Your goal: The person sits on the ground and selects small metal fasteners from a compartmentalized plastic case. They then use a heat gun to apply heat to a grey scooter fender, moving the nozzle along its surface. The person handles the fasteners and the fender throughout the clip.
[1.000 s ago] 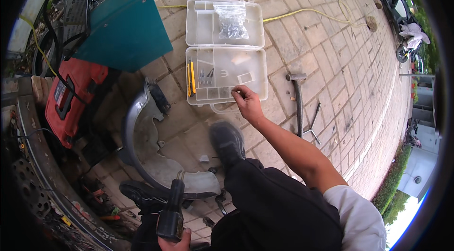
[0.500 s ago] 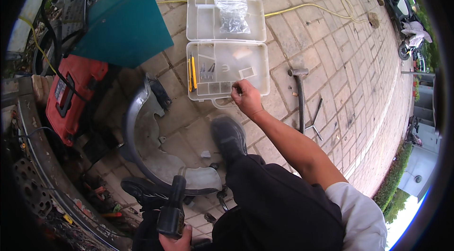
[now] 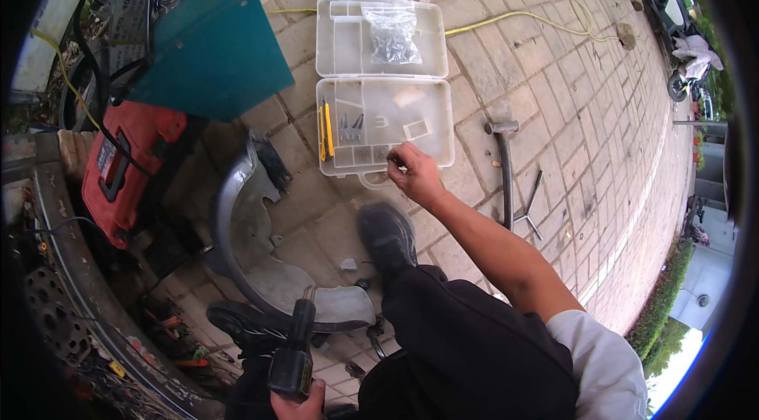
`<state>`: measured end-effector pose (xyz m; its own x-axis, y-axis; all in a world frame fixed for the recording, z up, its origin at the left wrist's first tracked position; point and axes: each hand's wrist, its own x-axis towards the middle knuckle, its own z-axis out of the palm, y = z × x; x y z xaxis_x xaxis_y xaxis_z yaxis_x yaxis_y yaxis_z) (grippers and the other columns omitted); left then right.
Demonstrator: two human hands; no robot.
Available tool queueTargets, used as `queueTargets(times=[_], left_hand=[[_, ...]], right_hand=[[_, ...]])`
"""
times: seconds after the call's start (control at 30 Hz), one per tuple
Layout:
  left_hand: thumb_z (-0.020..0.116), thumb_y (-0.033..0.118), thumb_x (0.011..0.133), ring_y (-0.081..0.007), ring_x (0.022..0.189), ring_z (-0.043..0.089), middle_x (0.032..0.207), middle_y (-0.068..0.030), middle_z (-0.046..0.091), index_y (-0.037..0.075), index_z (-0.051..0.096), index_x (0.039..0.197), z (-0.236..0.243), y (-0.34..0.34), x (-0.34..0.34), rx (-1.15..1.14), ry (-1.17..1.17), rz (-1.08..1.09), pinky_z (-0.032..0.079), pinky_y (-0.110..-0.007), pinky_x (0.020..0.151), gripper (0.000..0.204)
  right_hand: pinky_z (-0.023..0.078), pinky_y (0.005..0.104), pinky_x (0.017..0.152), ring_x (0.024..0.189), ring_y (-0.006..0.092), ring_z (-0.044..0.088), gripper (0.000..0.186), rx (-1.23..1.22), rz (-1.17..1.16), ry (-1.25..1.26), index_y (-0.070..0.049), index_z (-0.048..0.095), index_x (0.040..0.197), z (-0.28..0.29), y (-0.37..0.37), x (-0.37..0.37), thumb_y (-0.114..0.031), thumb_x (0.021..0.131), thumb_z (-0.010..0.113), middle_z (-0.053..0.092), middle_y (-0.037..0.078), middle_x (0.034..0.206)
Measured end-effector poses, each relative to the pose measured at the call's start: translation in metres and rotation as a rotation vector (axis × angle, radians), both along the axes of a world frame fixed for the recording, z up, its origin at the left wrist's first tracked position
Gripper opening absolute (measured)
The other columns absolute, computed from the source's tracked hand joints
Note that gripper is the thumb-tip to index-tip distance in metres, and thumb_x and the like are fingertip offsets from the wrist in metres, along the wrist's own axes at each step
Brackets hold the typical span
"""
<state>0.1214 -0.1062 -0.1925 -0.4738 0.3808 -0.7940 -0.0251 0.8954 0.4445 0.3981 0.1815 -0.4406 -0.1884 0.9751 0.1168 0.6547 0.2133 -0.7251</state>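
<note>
My left hand [image 3: 300,402], low in the picture, is closed round a black hot stapler [image 3: 292,365]; short metal prongs stick out of its tip. The tip lies over the end of a curved grey plastic mudguard [image 3: 237,238], which has a dark rim. Fingers pinched, my right hand [image 3: 414,175] hovers over the front edge of an open clear plastic case [image 3: 431,107]. Whatever it pinches is too small to make out. In the case's near half lie yellow utility knives [image 3: 329,131] and small metal pieces [image 3: 350,127]. A zip bag of small metal parts [image 3: 393,34] rests in the lid.
To the right on the paving lie a hammer [image 3: 506,171] and a Y-shaped wrench [image 3: 531,206]. A teal metal box [image 3: 225,52] and a red tool case [image 3: 118,167] stand at left. Behind the clear case runs a yellow cable [image 3: 506,17]. My shoe [image 3: 387,238] is just before the case.
The view has shifted slightly, so everything sits a little lower. My right hand stays pinched at the case's front edge, and my left hand still holds the hot stapler.
</note>
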Motion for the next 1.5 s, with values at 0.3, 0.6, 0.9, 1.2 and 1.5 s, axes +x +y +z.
queueTargets(times=[0.3, 0.6, 0.9, 1.2, 1.5], left_hand=[[0.074, 0.007, 0.081, -0.0103, 0.054, 0.051, 0.080, -0.0044, 0.058, 0.001, 0.056, 0.111, -0.004, -0.002, 0.001, 0.001, -0.030, 0.050, 0.040, -0.025, 0.044, 0.036], [0.075, 0.008, 0.076, -0.0244, 0.085, 0.058, 0.106, -0.0157, 0.059, -0.001, 0.049, 0.127, -0.011, 0.032, 0.009, 0.152, -0.108, -0.030, 0.047, -0.031, 0.069, 0.058], [0.069, 0.006, 0.070, -0.0306, 0.094, 0.063, 0.115, -0.0122, 0.059, 0.009, 0.049, 0.137, -0.062, 0.115, 0.034, 0.305, 0.564, -1.128, 0.051, -0.042, 0.077, 0.070], [0.057, 0.014, 0.082, -0.0246, 0.085, 0.060, 0.117, -0.0064, 0.059, 0.013, 0.051, 0.136, -0.121, 0.095, 0.033, 0.241, 0.858, -1.532, 0.047, -0.040, 0.070, 0.055], [0.056, 0.007, 0.083, -0.0313, 0.100, 0.059, 0.123, -0.0106, 0.057, 0.010, 0.052, 0.132, -0.128, 0.098, 0.030, 0.075, 0.440, -1.505, 0.047, -0.045, 0.080, 0.049]], right_hand=[[0.050, 0.0334, 0.059, 0.068, 0.0260, 0.061, 0.013, 0.020, 0.026, -0.001, -0.007, 0.061, 0.089, 0.006, 0.000, 0.003, -0.003, 0.079, 0.067, 0.060, 0.009, 0.080], [0.045, 0.0294, 0.062, 0.068, 0.0189, 0.055, 0.008, -0.220, -0.056, 0.272, -0.004, 0.061, 0.087, 0.056, -0.018, -0.016, -0.002, 0.081, 0.065, 0.056, 0.007, 0.079], [0.046, 0.0259, 0.084, 0.090, 0.0102, 0.057, 0.005, -0.777, -0.131, 1.018, -0.003, 0.063, 0.089, 0.108, -0.045, -0.034, -0.004, 0.086, 0.067, 0.062, 0.002, 0.102], [0.047, 0.0280, 0.090, 0.099, 0.0117, 0.058, 0.006, -1.062, -0.049, 1.060, -0.001, 0.064, 0.092, 0.121, -0.055, -0.035, -0.004, 0.087, 0.066, 0.065, 0.004, 0.104], [0.047, 0.0325, 0.088, 0.099, 0.0191, 0.060, 0.007, -0.588, 0.358, 0.729, -0.002, 0.062, 0.088, 0.144, -0.048, -0.036, -0.003, 0.082, 0.065, 0.064, 0.008, 0.103]])
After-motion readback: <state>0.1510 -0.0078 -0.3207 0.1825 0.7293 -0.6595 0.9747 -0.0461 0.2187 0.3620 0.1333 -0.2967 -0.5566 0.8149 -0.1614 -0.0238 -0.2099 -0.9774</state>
